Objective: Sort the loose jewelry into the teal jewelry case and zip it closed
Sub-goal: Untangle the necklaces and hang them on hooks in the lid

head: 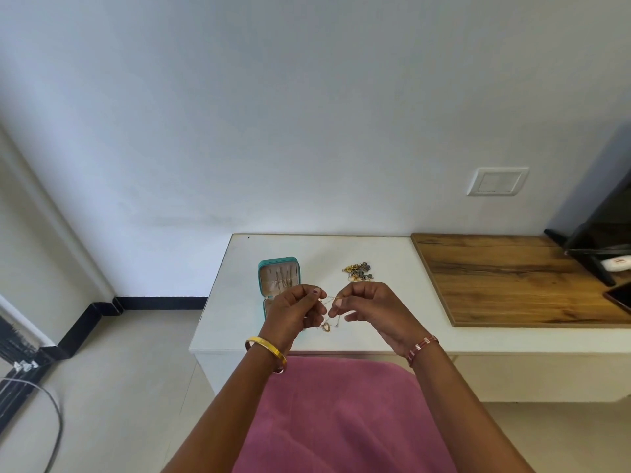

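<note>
1. 2 hands are pinching a thin gold chain (328, 299) taut above the smooth white table (392, 302): the left hand (295, 314) and right hand (370, 310) are each gripping 1 end between thumb and fingertip.
2. 1 small heart-shaped gold pendant (326, 327) is dangling below.
3. 1 square teal jewelry case (278, 279) is lying open behind the left hand, chains inside its beige lining.
4. 1 tangled heap of loose jewelry (358, 271) is sitting beside the case.

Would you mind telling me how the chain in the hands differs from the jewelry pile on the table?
The chain is held up, pinched between the left hand and right hand; the pile lies untouched on the table. The chain is one thin strand with a heart pendant; the pile is a mixed heap. Neither is in the case.
</note>
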Demonstrator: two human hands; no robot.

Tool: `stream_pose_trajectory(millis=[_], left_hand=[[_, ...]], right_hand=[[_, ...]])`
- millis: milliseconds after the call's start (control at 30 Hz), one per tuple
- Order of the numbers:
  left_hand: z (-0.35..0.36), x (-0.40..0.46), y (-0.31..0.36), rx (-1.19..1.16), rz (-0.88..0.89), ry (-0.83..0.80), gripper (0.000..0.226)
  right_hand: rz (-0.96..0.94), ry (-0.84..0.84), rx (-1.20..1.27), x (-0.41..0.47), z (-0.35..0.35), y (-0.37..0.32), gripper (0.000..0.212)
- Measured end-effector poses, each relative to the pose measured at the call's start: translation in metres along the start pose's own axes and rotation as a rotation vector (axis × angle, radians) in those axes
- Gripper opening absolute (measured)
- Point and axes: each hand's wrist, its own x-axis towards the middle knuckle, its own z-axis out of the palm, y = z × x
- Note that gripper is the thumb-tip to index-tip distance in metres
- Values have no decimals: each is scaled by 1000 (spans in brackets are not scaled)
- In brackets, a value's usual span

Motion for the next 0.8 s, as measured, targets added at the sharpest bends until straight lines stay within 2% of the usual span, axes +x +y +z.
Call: stream_pose_trajectory(millis=[200, 333, 500, 633, 800], left_hand=[[3, 4, 0, 304, 143, 172, 15], [9, 1, 5, 366, 195, 32, 17], [10, -3, 8, 276, 86, 10, 35], [7, -3, 9, 235, 64, -6, 38], [1, 4, 9, -133, -46, 25, 41]], right_hand=[[2, -20, 38, 2, 0, -9, 22], [14, -31, 12, 5, 1, -10, 22], [10, -41, -23, 5, 2, -8, 19], [20, -17, -30, 5, 1, -7, 18], [39, -25, 52, 1, 3, -3, 25]])
